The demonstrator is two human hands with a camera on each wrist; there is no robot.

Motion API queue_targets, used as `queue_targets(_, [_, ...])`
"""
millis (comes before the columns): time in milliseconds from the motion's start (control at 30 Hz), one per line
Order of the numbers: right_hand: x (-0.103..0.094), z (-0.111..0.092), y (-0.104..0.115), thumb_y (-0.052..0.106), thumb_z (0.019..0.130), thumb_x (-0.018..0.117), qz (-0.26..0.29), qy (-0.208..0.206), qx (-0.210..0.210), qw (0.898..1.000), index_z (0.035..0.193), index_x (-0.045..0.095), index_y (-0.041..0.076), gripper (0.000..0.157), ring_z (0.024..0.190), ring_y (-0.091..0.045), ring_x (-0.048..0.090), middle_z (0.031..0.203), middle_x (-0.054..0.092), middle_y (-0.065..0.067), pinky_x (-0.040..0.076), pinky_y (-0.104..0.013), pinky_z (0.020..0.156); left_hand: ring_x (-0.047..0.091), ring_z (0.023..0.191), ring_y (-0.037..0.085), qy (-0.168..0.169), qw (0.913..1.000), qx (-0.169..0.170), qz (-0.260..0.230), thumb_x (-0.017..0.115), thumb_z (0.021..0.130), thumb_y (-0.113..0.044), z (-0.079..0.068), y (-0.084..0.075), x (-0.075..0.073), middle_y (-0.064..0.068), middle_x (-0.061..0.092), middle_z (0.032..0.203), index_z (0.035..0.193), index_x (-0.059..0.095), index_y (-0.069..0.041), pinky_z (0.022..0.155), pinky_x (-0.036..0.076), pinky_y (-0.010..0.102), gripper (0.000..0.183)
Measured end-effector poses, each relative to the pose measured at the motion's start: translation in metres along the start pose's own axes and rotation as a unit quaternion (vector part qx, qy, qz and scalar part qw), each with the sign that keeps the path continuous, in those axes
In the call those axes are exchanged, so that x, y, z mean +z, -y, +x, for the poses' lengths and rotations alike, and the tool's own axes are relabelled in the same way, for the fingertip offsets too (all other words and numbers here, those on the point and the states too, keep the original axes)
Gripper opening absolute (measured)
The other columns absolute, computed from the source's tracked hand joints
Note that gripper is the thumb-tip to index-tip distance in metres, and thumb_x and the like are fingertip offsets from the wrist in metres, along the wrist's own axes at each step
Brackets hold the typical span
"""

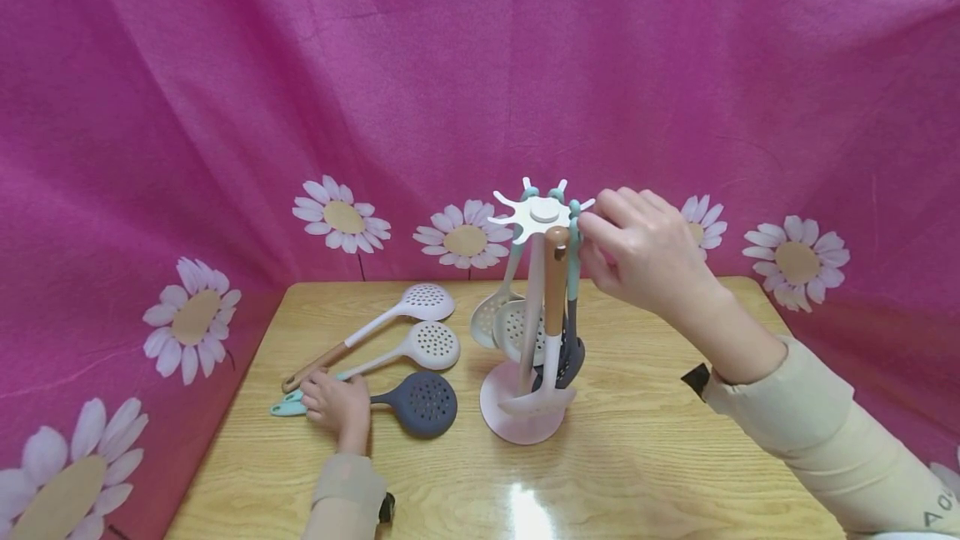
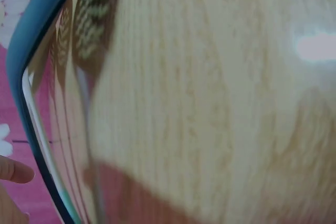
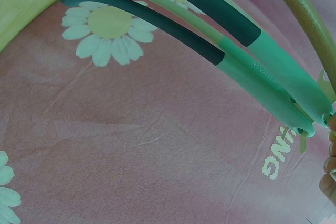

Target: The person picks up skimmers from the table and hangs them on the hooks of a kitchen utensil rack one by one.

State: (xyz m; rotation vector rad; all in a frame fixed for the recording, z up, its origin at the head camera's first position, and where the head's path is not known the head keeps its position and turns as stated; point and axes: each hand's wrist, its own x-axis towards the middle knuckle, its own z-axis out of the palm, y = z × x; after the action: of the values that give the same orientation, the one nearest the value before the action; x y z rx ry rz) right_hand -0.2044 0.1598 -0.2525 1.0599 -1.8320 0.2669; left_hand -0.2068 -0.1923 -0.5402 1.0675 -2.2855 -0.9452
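A white utensil stand [image 1: 545,210] holds several hanging tools, among them a wooden-handled turner [image 1: 551,357], a pale ladle [image 1: 489,315] and a dark utensil [image 1: 573,357] with a mint handle. My right hand [image 1: 637,248] pinches the top end of that mint handle at the stand's hook ring. In the right wrist view, its fingertips [image 3: 331,150] show at the edge beside the mint handles [image 3: 294,82]. On the table, my left hand [image 1: 336,403] lies over the mint handle of a dark skimmer [image 1: 426,404], fingers curled round it. The dark neck [image 2: 23,98] fills the left wrist view's edge.
Beside the dark skimmer lie a cream skimmer [image 1: 433,345] and a white skimmer [image 1: 427,302] with a wooden handle. The stand's round pink base [image 1: 498,411] rests on the wooden table [image 1: 637,440]. Behind hangs a magenta flowered cloth [image 1: 420,90].
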Motion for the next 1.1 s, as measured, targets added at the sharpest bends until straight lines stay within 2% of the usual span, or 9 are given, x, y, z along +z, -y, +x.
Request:
queue_targets(333, [-0.001, 0.000, 0.001, 0.003, 0.072, 0.047, 0.000, 0.002, 0.002, 1.000, 0.067, 0.048, 0.005, 0.006, 0.054, -0.023, 0.039, 0.063, 0.042, -0.007, 0.028, -0.031, 0.048, 0.022, 0.114, 0.045, 0.016, 0.9965, -0.082, -0.009, 0.058, 0.073, -0.011, 0.007, 0.013, -0.004, 0.032, 0.020, 0.129, 0.127, 0.023, 0.012, 0.093, 0.022, 0.055, 0.068])
queue_targets(467, [0.000, 0.000, 0.000, 0.003, 0.072, 0.047, 0.000, 0.001, 0.002, 1.000, 0.067, 0.048, 0.005, 0.006, 0.053, -0.023, 0.039, 0.063, 0.043, -0.007, 0.028, -0.031, 0.048, 0.020, 0.116, 0.047, 0.023, 0.9943, -0.103, -0.014, 0.059, 0.075, -0.014, 0.007, 0.019, -0.003, 0.034, 0.016, 0.131, 0.130, 0.017, 0.015, 0.096, 0.021, 0.055, 0.074])
queue_targets(600, [0.000, 0.000, 0.000, 0.003, 0.072, 0.047, -0.001, 0.002, 0.001, 1.000, 0.067, 0.049, 0.005, 0.005, 0.053, -0.023, 0.039, 0.063, 0.043, -0.007, 0.029, -0.031, 0.048, 0.017, 0.119, 0.048, 0.022, 0.9917, -0.115, -0.053, 0.060, 0.075, -0.013, 0.005, 0.022, -0.003, 0.034, 0.011, 0.132, 0.131, 0.014, 0.015, 0.099, 0.018, 0.054, 0.077])
queue_targets(767, [-0.002, 0.000, 0.001, 0.004, 0.074, 0.046, -0.004, 0.011, 0.002, 1.000, 0.068, 0.050, 0.004, 0.007, 0.054, -0.023, 0.040, 0.064, 0.044, -0.007, 0.030, -0.031, 0.048, 0.010, 0.123, 0.047, 0.018, 0.9834, -0.138, -0.116, 0.057, 0.076, -0.008, 0.004, 0.023, -0.003, 0.034, 0.005, 0.132, 0.133, 0.008, 0.015, 0.104, 0.014, 0.050, 0.079])
queue_targets(900, [-0.003, 0.001, 0.001, 0.006, 0.076, 0.044, -0.008, 0.022, 0.001, 1.000, 0.069, 0.050, 0.004, 0.009, 0.055, -0.023, 0.041, 0.065, 0.044, -0.007, 0.031, -0.032, 0.049, 0.013, 0.122, 0.046, -0.003, 0.9761, -0.156, -0.151, 0.057, 0.075, -0.006, 0.003, 0.023, -0.002, 0.034, 0.007, 0.130, 0.131, 0.010, 0.015, 0.105, 0.016, 0.047, 0.077])
queue_targets(1000, [-0.003, 0.001, 0.001, 0.006, 0.076, 0.044, -0.007, 0.023, 0.002, 1.000, 0.068, 0.050, 0.004, 0.009, 0.055, -0.023, 0.041, 0.065, 0.044, -0.006, 0.032, -0.032, 0.049, 0.019, 0.120, 0.043, -0.023, 0.9646, -0.174, -0.197, 0.059, 0.075, -0.004, 0.002, 0.022, -0.002, 0.032, 0.011, 0.127, 0.129, 0.014, 0.014, 0.105, 0.020, 0.044, 0.072])
queue_targets(1100, [-0.002, 0.001, 0.001, 0.005, 0.075, 0.045, -0.006, 0.022, 0.002, 1.000, 0.068, 0.050, 0.004, 0.008, 0.055, -0.023, 0.041, 0.065, 0.044, -0.007, 0.032, -0.032, 0.049, 0.022, 0.119, 0.042, -0.020, 0.9562, -0.197, -0.216, 0.059, 0.076, -0.005, 0.002, 0.021, -0.002, 0.032, 0.014, 0.127, 0.131, 0.013, 0.013, 0.104, 0.024, 0.043, 0.073])
